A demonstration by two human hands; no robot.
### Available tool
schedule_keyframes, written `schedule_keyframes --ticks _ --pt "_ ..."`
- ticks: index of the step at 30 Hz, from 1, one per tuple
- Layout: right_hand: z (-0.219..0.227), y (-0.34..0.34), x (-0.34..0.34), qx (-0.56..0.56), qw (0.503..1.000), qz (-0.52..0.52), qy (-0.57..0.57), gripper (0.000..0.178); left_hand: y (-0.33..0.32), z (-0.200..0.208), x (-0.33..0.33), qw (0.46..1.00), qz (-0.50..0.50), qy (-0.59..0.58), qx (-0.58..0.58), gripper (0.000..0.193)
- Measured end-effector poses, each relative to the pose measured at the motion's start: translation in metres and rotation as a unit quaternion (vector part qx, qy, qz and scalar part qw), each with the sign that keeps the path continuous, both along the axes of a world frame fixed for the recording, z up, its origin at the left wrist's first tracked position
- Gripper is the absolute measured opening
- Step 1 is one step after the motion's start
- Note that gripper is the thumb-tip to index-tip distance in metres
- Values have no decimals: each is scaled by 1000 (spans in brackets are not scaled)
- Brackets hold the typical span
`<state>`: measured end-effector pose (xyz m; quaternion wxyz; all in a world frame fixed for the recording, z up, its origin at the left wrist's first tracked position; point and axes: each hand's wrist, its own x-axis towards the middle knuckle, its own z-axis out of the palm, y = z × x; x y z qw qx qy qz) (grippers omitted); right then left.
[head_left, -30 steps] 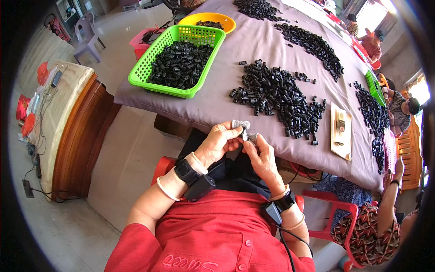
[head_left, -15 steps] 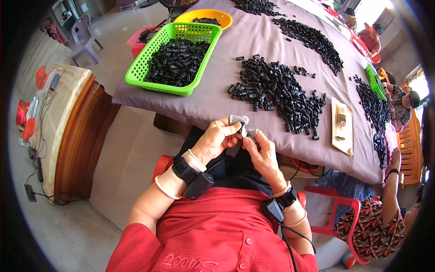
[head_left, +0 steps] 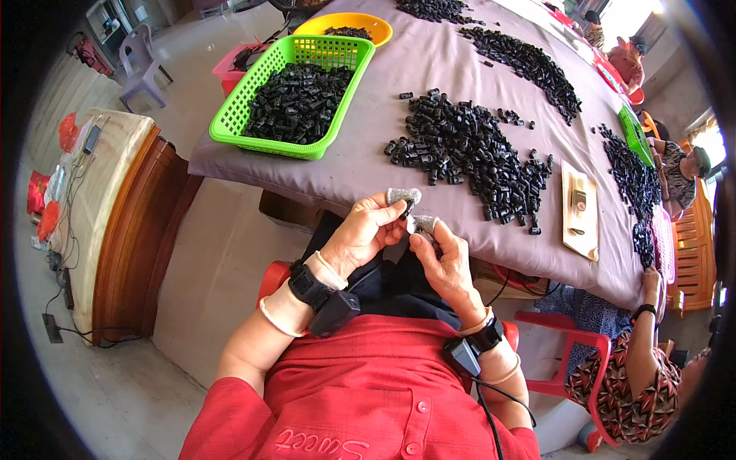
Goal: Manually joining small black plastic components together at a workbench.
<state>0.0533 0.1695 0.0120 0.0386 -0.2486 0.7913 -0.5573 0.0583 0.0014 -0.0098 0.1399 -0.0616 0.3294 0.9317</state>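
My left hand (head_left: 359,236) pinches a small black plastic part (head_left: 407,208) between thumb and forefinger, over my lap at the table's near edge. A grey finger cover (head_left: 402,195) wraps that forefinger. Close against it, almost touching, is my right hand (head_left: 446,267), its thumb and fingers pressed together; another grey finger cover (head_left: 424,223) is on its forefinger. A pale glint shows between the hands, but what the right fingers hold is hidden. Beyond the hands lies a heap of similar black parts (head_left: 475,153) on the cloth.
A green basket (head_left: 346,111) full of black parts stands at the table's left, before a yellow bowl (head_left: 379,31). A wooden board (head_left: 580,239) carrying a small block lies right of the heap. More heaps (head_left: 529,65) stretch back. Several people sit along the right side.
My two hands stay together, with only slight finger shifts; the black part shows a little more. At the right, a nearby person's hand and arm have moved toward the near table edge.
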Motion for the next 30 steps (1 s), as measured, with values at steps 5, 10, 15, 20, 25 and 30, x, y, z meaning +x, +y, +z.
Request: schedule_keyframes --ticks 5,10,15,20,25,30 --pt "7 -1 2 2 1000 0 5 12 -1 1 0 1000 -7 21 10 16" --pt "7 -1 2 0 1000 -3 8 13 -2 3 1 999 -15 32 -3 17" --pt "3 -1 1 -1 1000 -8 13 13 0 6 2 999 -2 29 -27 17" --pt "3 -1 2 0 1000 -12 16 13 0 8 2 998 -4 39 -42 16" --pt "4 -1 1 -1 1000 -8 23 13 0 10 3 997 -5 39 -59 17" --pt "3 -1 1 -1 1000 -8 25 14 2 12 3 997 -2 29 -67 17"
